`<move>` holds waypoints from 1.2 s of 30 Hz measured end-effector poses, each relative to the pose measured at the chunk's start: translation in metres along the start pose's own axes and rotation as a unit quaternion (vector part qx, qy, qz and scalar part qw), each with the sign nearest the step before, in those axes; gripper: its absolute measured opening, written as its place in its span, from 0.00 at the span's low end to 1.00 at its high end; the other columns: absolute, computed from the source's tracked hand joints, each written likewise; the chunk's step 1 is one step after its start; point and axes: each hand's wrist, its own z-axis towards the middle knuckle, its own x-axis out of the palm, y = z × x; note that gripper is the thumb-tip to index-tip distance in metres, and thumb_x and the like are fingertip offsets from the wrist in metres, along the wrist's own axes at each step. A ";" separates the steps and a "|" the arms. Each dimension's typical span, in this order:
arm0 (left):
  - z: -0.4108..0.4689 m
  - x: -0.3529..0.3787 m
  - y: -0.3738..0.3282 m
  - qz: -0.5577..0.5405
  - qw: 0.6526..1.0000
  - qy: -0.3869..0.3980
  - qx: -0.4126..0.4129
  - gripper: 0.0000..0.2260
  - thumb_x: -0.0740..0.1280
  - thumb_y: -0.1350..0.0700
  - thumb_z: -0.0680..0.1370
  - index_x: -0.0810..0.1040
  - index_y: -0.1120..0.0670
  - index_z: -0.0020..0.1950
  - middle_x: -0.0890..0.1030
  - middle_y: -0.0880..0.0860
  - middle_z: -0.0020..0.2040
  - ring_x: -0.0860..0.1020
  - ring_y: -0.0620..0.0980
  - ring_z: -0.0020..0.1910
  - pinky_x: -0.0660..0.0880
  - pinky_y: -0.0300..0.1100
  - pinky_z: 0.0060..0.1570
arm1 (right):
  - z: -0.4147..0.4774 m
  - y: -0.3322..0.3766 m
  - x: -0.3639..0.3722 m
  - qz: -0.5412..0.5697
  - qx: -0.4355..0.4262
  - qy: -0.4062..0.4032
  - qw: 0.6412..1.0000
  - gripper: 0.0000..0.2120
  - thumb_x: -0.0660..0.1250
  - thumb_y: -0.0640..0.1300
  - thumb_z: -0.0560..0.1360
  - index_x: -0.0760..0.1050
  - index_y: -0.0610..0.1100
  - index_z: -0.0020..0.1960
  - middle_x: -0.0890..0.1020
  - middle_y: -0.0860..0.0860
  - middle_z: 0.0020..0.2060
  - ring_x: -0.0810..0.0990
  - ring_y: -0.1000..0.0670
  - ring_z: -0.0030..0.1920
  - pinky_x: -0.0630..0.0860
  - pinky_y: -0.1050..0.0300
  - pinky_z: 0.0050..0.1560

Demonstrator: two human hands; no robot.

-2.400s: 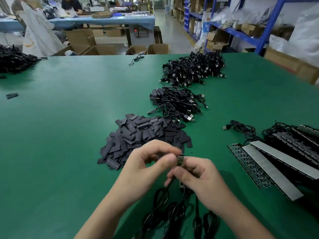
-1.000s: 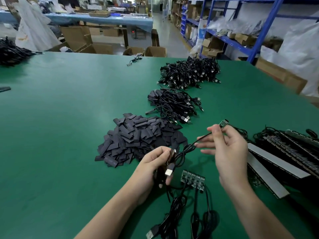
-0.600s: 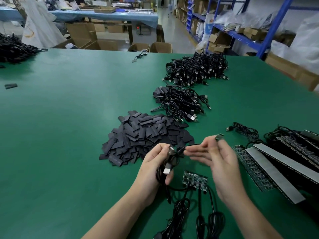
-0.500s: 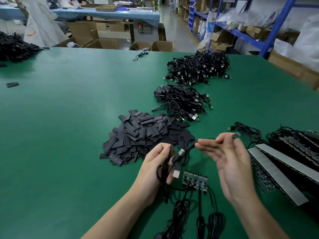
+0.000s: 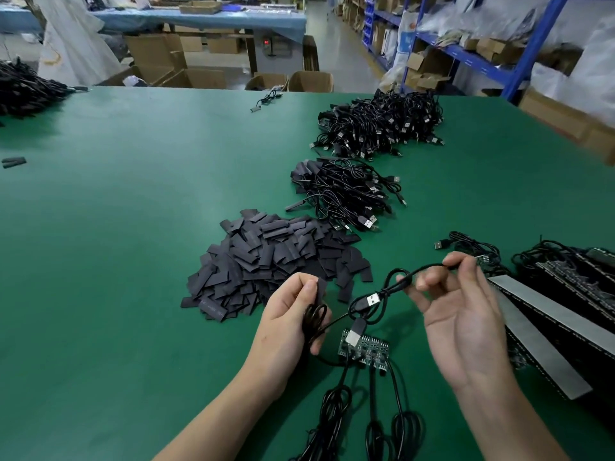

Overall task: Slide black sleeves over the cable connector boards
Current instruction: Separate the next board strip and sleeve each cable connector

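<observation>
Green worktop (image 5: pixel 133 227) fills foreground. Beyond worktop's far edge: open cardboard boxes (image 5: pixel 156 54), blue-covered table (image 5: pixel 216 19), grey floor aisle (image 5: pixel 342 58). Right of worktop: blue shelving rack (image 5: pixel 535 44).

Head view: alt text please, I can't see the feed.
The left hand pinches a flat black sleeve and a coil of thin black USB cable, which the right hand pinches farther along. On the green table, a pile of black sleeves lies behind the hands and a strip of small green connector boards nearer the person.
</observation>
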 end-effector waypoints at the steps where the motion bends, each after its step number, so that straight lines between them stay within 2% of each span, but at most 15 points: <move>1: 0.000 0.000 0.001 0.008 1.000 -0.003 -0.001 0.14 0.61 0.50 0.84 0.69 0.61 0.47 0.70 0.57 0.34 0.66 0.47 0.23 0.66 0.34 0.24 | 0.000 -0.001 0.000 0.005 0.013 0.003 1.000 0.13 0.58 0.51 0.83 0.78 0.49 0.46 0.80 0.50 0.35 0.81 0.51 0.38 0.84 0.52 0.46; 4: 0.001 -0.001 0.003 0.023 1.000 -0.005 -0.004 0.13 0.60 0.50 0.85 0.70 0.59 0.47 0.71 0.55 0.35 0.65 0.48 0.23 0.65 0.34 0.23 | -0.002 -0.007 0.002 -0.001 0.056 0.024 0.998 0.10 0.58 0.50 0.83 0.75 0.47 0.49 0.78 0.50 0.36 0.79 0.51 0.37 0.84 0.51 0.47; 6: 0.001 0.000 0.003 0.023 1.000 0.006 -0.002 0.13 0.61 0.50 0.84 0.70 0.59 0.47 0.72 0.53 0.35 0.65 0.48 0.22 0.64 0.33 0.23 | -0.004 -0.011 0.006 -0.014 0.078 0.048 0.996 0.08 0.63 0.50 0.80 0.73 0.45 0.50 0.77 0.51 0.36 0.79 0.52 0.38 0.84 0.50 0.47; 9: 0.000 0.002 0.004 0.021 1.000 0.018 0.004 0.13 0.60 0.51 0.85 0.70 0.59 0.47 0.70 0.52 0.34 0.65 0.47 0.23 0.65 0.33 0.22 | -0.011 -0.019 0.013 -0.078 0.102 0.077 0.989 0.20 0.77 0.53 0.70 0.72 0.46 0.53 0.77 0.51 0.40 0.81 0.53 0.41 0.83 0.54 0.47; 12: 0.000 0.004 0.003 0.022 1.000 0.016 0.011 0.13 0.60 0.52 0.86 0.70 0.60 0.46 0.67 0.53 0.33 0.64 0.47 0.25 0.66 0.34 0.22 | -0.016 -0.026 0.016 -0.189 0.092 0.087 0.974 0.25 0.81 0.54 0.68 0.71 0.48 0.55 0.78 0.48 0.50 0.84 0.54 0.49 0.84 0.53 0.49; 15: -0.001 0.006 0.001 0.013 1.000 0.008 0.015 0.12 0.60 0.52 0.85 0.73 0.57 0.45 0.68 0.56 0.34 0.65 0.46 0.24 0.66 0.34 0.22 | -0.016 -0.027 0.017 -0.157 0.123 0.093 0.975 0.25 0.78 0.55 0.71 0.69 0.50 0.61 0.82 0.43 0.60 0.85 0.46 0.58 0.84 0.50 0.48; 17: -0.001 0.007 0.000 0.012 1.000 0.003 0.015 0.11 0.61 0.51 0.84 0.75 0.54 0.45 0.70 0.55 0.33 0.67 0.46 0.24 0.67 0.34 0.21 | -0.016 -0.025 0.016 -0.121 0.151 0.094 0.977 0.24 0.73 0.54 0.77 0.67 0.48 0.66 0.85 0.42 0.59 0.86 0.44 0.54 0.85 0.49 0.46; 20: -0.001 0.008 -0.001 0.023 1.000 -0.003 0.020 0.11 0.61 0.50 0.84 0.76 0.51 0.44 0.70 0.51 0.32 0.67 0.47 0.26 0.66 0.35 0.20 | -0.016 -0.023 0.016 -0.150 0.146 0.095 0.973 0.18 0.70 0.45 0.75 0.68 0.46 0.61 0.87 0.45 0.53 0.87 0.46 0.48 0.85 0.52 0.42; 23: -0.002 0.009 0.000 0.042 0.999 -0.011 0.028 0.11 0.61 0.50 0.84 0.75 0.51 0.44 0.69 0.52 0.32 0.67 0.49 0.27 0.66 0.35 0.20 | -0.019 -0.027 0.018 -0.175 0.151 0.104 0.967 0.22 0.75 0.41 0.73 0.67 0.48 0.59 0.86 0.46 0.56 0.88 0.44 0.50 0.84 0.53 0.41; 26: -0.001 0.009 0.001 0.063 0.997 -0.016 0.037 0.11 0.61 0.51 0.85 0.76 0.51 0.44 0.70 0.50 0.31 0.68 0.46 0.25 0.67 0.35 0.20 | -0.022 -0.030 0.018 -0.191 0.167 0.122 0.960 0.27 0.77 0.39 0.68 0.65 0.50 0.60 0.86 0.46 0.58 0.87 0.44 0.46 0.84 0.51 0.44; 30: -0.002 0.009 0.001 0.088 0.994 -0.019 0.056 0.12 0.62 0.47 0.84 0.75 0.53 0.46 0.72 0.55 0.33 0.69 0.51 0.26 0.68 0.38 0.21 | -0.022 -0.029 0.016 -0.215 0.181 0.131 0.951 0.32 0.78 0.38 0.65 0.65 0.49 0.62 0.87 0.46 0.56 0.85 0.51 0.41 0.83 0.58 0.51; 33: -0.002 0.009 0.002 0.120 0.990 -0.021 0.077 0.10 0.62 0.48 0.83 0.76 0.50 0.46 0.72 0.53 0.32 0.69 0.48 0.27 0.68 0.39 0.23 | -0.021 -0.030 0.014 -0.206 0.195 0.127 0.950 0.32 0.76 0.34 0.66 0.64 0.48 0.63 0.88 0.45 0.53 0.87 0.48 0.45 0.82 0.60 0.51; 36: -0.002 0.008 0.001 0.147 0.984 -0.021 0.096 0.09 0.62 0.48 0.83 0.77 0.47 0.46 0.72 0.52 0.32 0.69 0.47 0.28 0.68 0.39 0.26 | -0.020 -0.030 0.014 -0.176 0.203 0.120 0.956 0.32 0.75 0.34 0.65 0.65 0.48 0.62 0.87 0.41 0.52 0.88 0.45 0.49 0.83 0.59 0.49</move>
